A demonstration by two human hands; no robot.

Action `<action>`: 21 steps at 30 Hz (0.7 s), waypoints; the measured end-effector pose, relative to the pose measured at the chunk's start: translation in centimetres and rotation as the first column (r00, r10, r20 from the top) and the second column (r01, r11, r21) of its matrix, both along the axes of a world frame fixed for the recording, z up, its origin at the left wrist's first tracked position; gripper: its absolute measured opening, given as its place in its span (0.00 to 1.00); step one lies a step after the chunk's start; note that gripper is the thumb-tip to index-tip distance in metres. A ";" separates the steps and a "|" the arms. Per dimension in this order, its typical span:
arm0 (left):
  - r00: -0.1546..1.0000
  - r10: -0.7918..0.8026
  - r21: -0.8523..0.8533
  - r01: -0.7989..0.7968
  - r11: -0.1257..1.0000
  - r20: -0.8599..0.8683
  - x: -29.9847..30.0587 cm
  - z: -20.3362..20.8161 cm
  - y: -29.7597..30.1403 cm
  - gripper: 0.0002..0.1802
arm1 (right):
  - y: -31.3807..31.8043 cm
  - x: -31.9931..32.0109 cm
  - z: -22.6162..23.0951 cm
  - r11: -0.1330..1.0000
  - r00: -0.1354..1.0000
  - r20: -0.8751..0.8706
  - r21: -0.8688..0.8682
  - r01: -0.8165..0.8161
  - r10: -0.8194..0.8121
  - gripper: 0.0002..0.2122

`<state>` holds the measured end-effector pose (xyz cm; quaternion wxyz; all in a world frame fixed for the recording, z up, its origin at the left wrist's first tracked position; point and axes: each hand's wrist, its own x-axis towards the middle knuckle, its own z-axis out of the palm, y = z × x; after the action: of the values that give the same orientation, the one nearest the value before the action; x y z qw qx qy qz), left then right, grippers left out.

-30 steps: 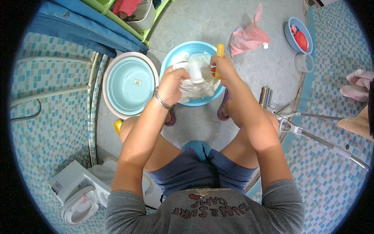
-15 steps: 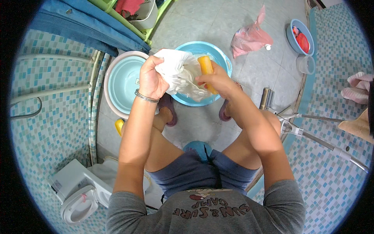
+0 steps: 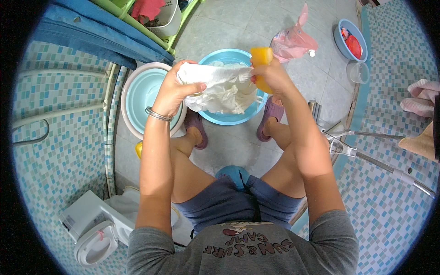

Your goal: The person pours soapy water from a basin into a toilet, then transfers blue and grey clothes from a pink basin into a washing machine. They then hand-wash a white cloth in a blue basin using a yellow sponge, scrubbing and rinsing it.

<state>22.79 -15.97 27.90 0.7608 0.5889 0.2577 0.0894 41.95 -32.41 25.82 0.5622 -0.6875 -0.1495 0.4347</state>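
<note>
A wet-looking white garment (image 3: 220,89) is stretched between my hands above a blue basin (image 3: 261,98). My left hand (image 3: 172,89) grips its left end, the thumb lying across the cloth. With a yellow soap bar (image 3: 261,56) in its grasp, my right hand (image 3: 271,73) also pinches the garment's right edge. The bar stands upright and pokes out past the fingers at both ends. Much of the basin's inside is hidden behind the cloth.
A pink-rimmed basin (image 3: 128,112) with a light blue inside stands on the left. A pink plastic bag (image 3: 293,43), a small blue basin (image 3: 341,43) and a clear cup (image 3: 358,73) are at far right. Metal poles (image 3: 380,167) lean along the right wall. A green rack (image 3: 137,28) stands at far left.
My hands have moved apart, spreading the bunched garment wide. The right hand with the soap bar has shifted right and slightly up, off the cloth's middle to its edge.
</note>
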 end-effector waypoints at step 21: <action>0.925 -0.297 0.486 0.377 0.789 -0.235 4.0 -6.9 -6.2 0.16 | 1.5 -6.1 0.2 0.999 0.733 0.679 0.014 0.045 -0.042 0.22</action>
<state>26.82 -22.22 21.03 0.5545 0.8144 0.1693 -0.0250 35.84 -30.86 26.05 0.4778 -0.8029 -0.3275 0.1408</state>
